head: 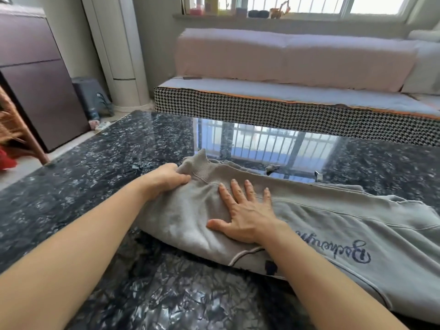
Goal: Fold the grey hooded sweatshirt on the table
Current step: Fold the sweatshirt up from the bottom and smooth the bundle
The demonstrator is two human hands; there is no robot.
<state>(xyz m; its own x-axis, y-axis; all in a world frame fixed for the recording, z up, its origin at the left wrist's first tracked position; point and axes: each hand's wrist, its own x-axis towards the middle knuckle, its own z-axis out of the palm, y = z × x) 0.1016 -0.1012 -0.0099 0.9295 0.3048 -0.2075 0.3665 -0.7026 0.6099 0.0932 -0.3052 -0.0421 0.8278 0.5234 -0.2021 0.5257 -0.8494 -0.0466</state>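
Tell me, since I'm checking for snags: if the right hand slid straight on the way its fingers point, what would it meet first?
Probably the sweatshirt's ribbed band, just beyond the right hand; then bare table.

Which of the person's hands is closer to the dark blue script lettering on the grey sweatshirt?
Right. The right hand lies flat just left of the dark blue script lettering; the left hand grips the grey sweatshirt farther off.
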